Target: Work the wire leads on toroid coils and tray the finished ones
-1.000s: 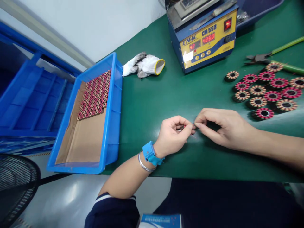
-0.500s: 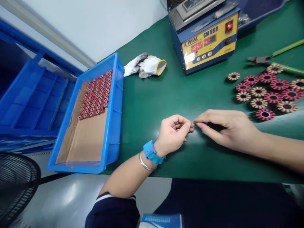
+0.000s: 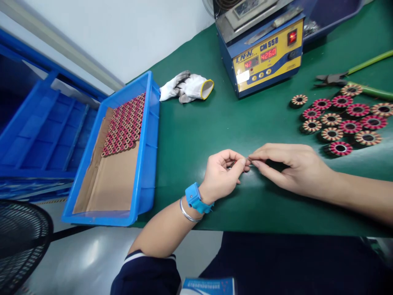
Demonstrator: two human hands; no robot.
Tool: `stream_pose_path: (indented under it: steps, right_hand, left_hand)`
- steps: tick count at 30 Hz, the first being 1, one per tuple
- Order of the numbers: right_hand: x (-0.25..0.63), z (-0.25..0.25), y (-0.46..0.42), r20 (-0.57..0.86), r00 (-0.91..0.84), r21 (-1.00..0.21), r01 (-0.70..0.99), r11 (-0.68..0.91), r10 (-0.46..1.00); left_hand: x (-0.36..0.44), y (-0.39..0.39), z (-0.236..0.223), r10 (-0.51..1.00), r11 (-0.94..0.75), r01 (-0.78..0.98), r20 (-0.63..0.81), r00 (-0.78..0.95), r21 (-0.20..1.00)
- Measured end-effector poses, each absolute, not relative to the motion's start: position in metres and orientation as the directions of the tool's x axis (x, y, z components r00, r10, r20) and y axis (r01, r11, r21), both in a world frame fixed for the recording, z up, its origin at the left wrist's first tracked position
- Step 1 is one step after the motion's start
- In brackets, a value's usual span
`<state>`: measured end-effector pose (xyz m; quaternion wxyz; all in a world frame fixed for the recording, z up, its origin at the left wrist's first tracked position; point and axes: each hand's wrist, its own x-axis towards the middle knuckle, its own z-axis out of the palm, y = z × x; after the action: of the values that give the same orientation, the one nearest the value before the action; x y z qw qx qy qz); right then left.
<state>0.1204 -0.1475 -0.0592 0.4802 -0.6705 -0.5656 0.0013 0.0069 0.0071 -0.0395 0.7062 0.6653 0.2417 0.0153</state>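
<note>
My left hand [image 3: 223, 172], with a blue strap and a silver bangle at the wrist, is closed on a small wound stator core. Fingers and thumb hide most of this core; only bits of red and dark show between them. Close against those fingertips, my right hand [image 3: 285, 166] pinches with thumb and forefinger at what looks like a thin wire end, too fine to see clearly. Both hands are just above the green table [image 3: 196, 131]. Several red and copper-coloured wound stator cores [image 3: 350, 126] stand to the right, beyond my right hand.
A blue crate [image 3: 146, 164] at left holds rows of wound cores on cardboard. White gloves [image 3: 195, 87] lie beyond my hands. Behind stands a blue-and-yellow heating unit [image 3: 267, 61] with lit digits and a knife on top. Green-handled cutters [image 3: 333, 78] lie at right; a fan [image 3: 23, 246] is lower left.
My right fingertips have come slightly left, nearer my left fingers. The left hand keeps its grip almost unmoved. The view has shifted a little, and the heating unit's digits read differently.
</note>
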Motion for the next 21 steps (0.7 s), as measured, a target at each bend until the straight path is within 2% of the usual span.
stream_pose_path:
  steps: [11, 13, 17, 21]
  right_hand:
    - [0.1214, -0.0590, -0.1510, 0.509, 0.338, -0.674, 0.729, 0.122, 0.791]
    - [0.1239, -0.0591, -0.1504, 0.547, 0.309, -0.623, 0.771, 0.132, 0.778]
    - [0.1278, -0.0609, -0.1483, 0.627, 0.204, -0.440, 0.889, 0.126, 0.752]
    - [0.1279, -0.0618, -0.1487, 0.628, 0.130, -0.343, 0.931, 0.123, 0.767]
  left_hand:
    - [0.0072, 0.0085, -0.0376, 0.329, 0.117, 0.298, -0.320, 0.888, 0.947]
    - [0.0072, 0.0087, -0.0371, 0.323, 0.126, 0.311, -0.336, 0.885, 0.942]
    - [0.0070, 0.0081, -0.0360, 0.305, 0.139, 0.332, -0.360, 0.882, 0.933]
    - [0.0070, 0.0071, -0.0342, 0.281, 0.138, 0.359, -0.384, 0.880, 0.923]
